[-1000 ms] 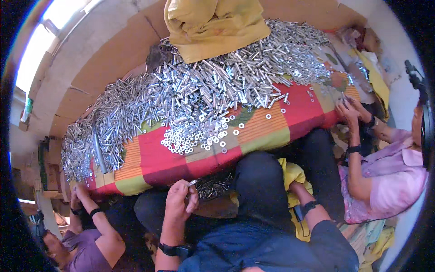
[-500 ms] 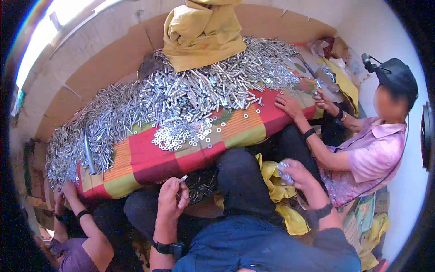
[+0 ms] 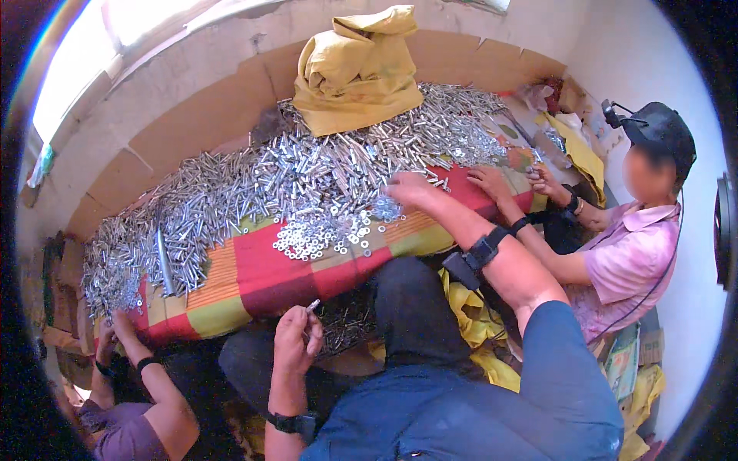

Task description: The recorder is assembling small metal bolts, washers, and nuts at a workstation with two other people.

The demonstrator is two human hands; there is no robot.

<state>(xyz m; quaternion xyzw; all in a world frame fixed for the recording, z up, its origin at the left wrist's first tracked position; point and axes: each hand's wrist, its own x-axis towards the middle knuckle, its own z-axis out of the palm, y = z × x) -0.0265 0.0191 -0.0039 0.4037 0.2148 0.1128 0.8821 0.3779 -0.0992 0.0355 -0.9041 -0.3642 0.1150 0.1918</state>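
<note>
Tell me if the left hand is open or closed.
Closed: the left hand is curled, pinching a metal piece that pokes out on top.

Bright Window (image 3: 73,92) Is Glaring at Upper Left

Brown cardboard (image 3: 181,127) is lining the lower part of the pale back wall (image 3: 453,19). A whitish side wall (image 3: 638,65) is rising at right. A cloth-covered worktop (image 3: 269,250), patched red, green and orange, is stretching before the cardboard.

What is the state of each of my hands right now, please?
Left hand: closed, holding a small metal piece.
Right hand: at the metal pile; open or closed cannot be told.
</note>
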